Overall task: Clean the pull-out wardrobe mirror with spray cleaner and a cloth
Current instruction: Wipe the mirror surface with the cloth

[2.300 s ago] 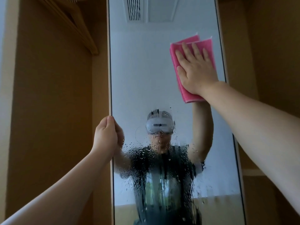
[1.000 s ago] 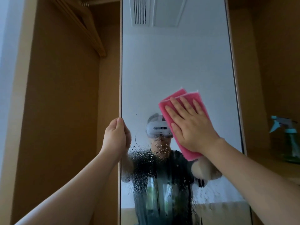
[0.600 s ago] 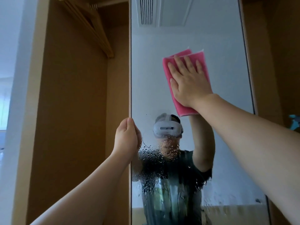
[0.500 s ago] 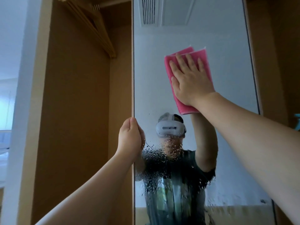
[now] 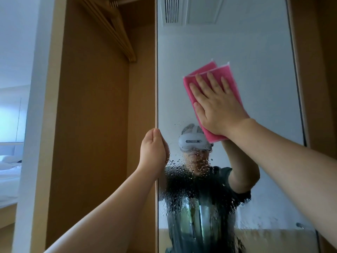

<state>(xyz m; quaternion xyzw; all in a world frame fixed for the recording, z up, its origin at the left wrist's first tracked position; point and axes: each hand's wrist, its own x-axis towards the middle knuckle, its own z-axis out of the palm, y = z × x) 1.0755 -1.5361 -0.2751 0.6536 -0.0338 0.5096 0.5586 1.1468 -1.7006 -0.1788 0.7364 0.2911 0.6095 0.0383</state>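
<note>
Mirror (image 5: 237,42): tall pulled-out panel filling the view from 12 to 5 o'clock. It is thin, rigid glass in a slim frame, so likely fragile, slick when wet, and prone to swinging or sliding on its runner under pressure.

Left hand (image 5: 153,152), at roughly 7 o'clock from the cloth, is curled round the mirror's left edge (image 5: 156,88) with the thumb on the near side. It is clamped there as a brace. That frame edge is the best place to hold, since it steadies the panel without printing the glass.

Right hand (image 5: 217,106) has its fingers straight and spread, palm flat, pressing the cloth (image 5: 215,69) against the glass at about 1 o'clock from frame centre. The hands are well apart.

The cloth is pink and folded double, and it looks soft, light and limp. It looks to stay up only because the palm pins it, so flat even pressure suits it better than a pinch.

Spray droplets (image 5: 191,179) cover the glass from centre down toward 6 o'clock, below the cloth. The upper glass looks clear. Judgement: wiping is part done and the wet lower band remains. Wet glass will let the cloth glide and streak.

The spray bottle is not in view.

The wooden wardrobe wall (image 5: 91,125) is at 9 o'clock, hangers (image 5: 113,28) at 11, and a bed (image 5: 9,172) at far 9.
</note>
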